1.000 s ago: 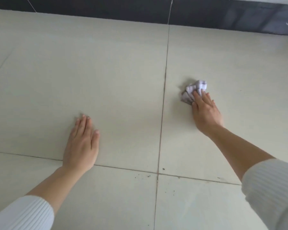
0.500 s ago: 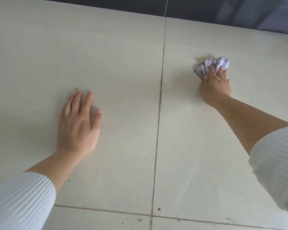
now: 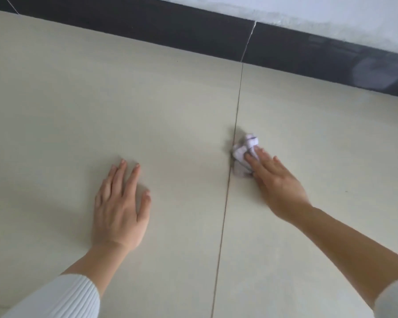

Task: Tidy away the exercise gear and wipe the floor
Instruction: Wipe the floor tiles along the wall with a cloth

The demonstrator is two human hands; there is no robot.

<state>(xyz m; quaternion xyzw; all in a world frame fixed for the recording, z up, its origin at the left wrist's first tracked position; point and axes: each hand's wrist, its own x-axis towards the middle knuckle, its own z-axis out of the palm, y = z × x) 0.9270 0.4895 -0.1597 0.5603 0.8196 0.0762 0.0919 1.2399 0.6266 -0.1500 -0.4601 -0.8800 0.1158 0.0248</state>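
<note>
Cloth (image 3: 244, 154) back at grout line (image 3: 228, 191) under right hand (image 3: 279, 191), fingers (image 3: 263, 162) straight; left hand (image 3: 120, 210) flat.

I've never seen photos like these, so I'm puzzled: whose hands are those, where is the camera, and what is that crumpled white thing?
There is no machine here, just a person's two bare hands. The camera is worn on the person's head and looks forward and down, so you see what they see. The left hand lies flat on the pale tiled floor, fingers straight, holding nothing. The right hand presses a crumpled white cloth onto the floor with straight fingers, right beside the thin line where two tiles meet. At the far edge runs a dark skirting strip under a light wall. Both arms wear white ribbed sleeves. No exercise gear shows in this view.
</note>
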